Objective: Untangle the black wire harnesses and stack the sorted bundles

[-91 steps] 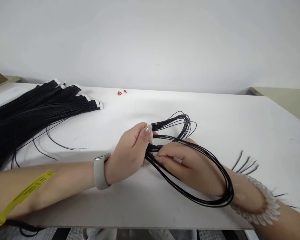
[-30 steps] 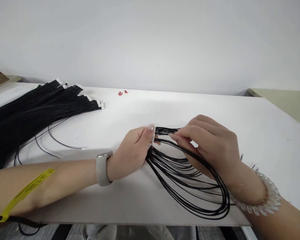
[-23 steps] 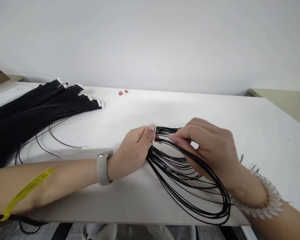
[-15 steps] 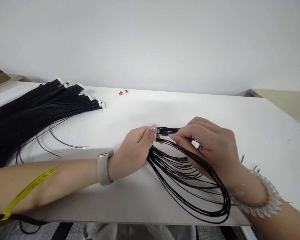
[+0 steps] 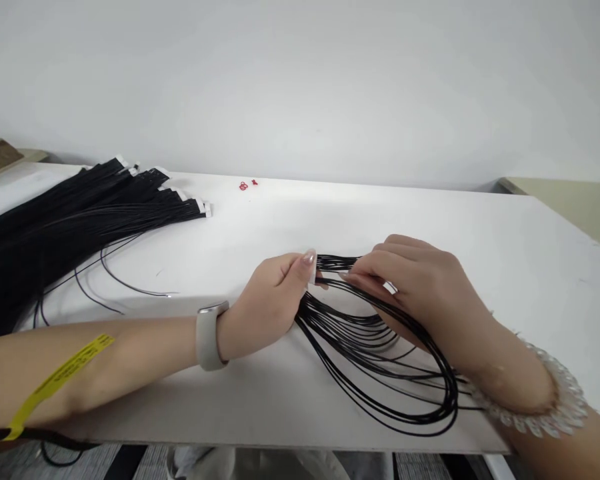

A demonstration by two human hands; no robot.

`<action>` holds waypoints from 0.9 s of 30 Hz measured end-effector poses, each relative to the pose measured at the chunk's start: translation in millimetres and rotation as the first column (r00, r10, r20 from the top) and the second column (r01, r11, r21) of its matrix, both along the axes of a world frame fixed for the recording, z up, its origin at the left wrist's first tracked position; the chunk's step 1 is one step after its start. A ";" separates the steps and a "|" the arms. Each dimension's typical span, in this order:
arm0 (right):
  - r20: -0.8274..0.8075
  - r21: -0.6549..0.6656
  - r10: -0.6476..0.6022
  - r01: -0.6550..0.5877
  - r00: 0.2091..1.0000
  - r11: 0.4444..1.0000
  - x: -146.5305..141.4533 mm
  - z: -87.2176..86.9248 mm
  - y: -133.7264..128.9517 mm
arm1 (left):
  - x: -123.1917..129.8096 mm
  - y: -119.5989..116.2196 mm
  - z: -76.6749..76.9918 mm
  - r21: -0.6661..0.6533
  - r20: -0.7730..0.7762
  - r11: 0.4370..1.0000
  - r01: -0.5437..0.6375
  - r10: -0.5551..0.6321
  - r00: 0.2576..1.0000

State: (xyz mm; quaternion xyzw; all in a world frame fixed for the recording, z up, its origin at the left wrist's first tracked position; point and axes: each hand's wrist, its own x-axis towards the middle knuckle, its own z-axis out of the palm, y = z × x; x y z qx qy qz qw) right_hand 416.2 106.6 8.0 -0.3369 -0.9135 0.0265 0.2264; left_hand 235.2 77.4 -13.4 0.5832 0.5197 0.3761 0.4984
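Note:
My left hand (image 5: 275,293) is closed around a white connector (image 5: 313,268), its thumb pressed on the near face. Black wires (image 5: 450,393) run out of that connector to the right and loop down over the table front. With thumb and fingertips pinched together, my right hand (image 5: 415,287) grips part of the wires a short way right of the connector. Its fingers partly hide the upper strands. More of the looped wires pass below my left hand and behind my right palm and wrist.
On the left of the white table (image 5: 260,240) lies a thick pile of black wire harnesses (image 5: 80,220) with white connectors. Small red pieces (image 5: 243,187) lie near the back edge. A yellow label (image 5: 60,383) crosses my left forearm. A white wall (image 5: 300,87) stands behind.
My right wrist has shifted slightly right and down, its fingers still pinched on the wires. The wire loop has moved a little upward. My left hand has hardly moved.

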 end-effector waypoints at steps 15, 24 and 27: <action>0.175 0.068 -0.008 -0.004 0.985 0.998 -3.6 6.2 -5.6 | 2.3 1.2 4.8 -0.028 -0.036 0.998 0.048 -0.049 0.998; 0.284 -0.143 -0.128 0.174 0.950 0.974 37.2 23.8 -3.0 | 0.7 5.8 -4.5 -0.132 0.051 0.985 -0.109 0.117 0.992; 0.461 -0.496 0.075 0.186 0.884 0.848 33.9 20.5 -5.5 | -0.1 5.1 -5.4 -0.131 0.052 0.982 -0.133 0.141 0.989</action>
